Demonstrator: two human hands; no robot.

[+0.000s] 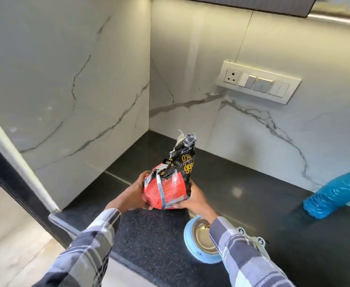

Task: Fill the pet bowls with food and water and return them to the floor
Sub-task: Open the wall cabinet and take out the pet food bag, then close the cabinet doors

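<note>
A red and black pet food bag (170, 183) stands upright just above the dark counter, its crumpled top pointing up. My left hand (138, 193) grips its left side and my right hand (192, 200) grips its lower right side. A pet bowl with a light blue rim (187, 243) and a steel inside sits on the counter near the front edge, partly hidden under my right sleeve. I cannot tell what is in the bowl.
The black granite counter (252, 204) runs into a corner of white marble walls. A blue plastic bottle (335, 193) lies at the right edge. A switch panel (259, 81) is on the back wall. The tiled floor (8, 235) lies to the left.
</note>
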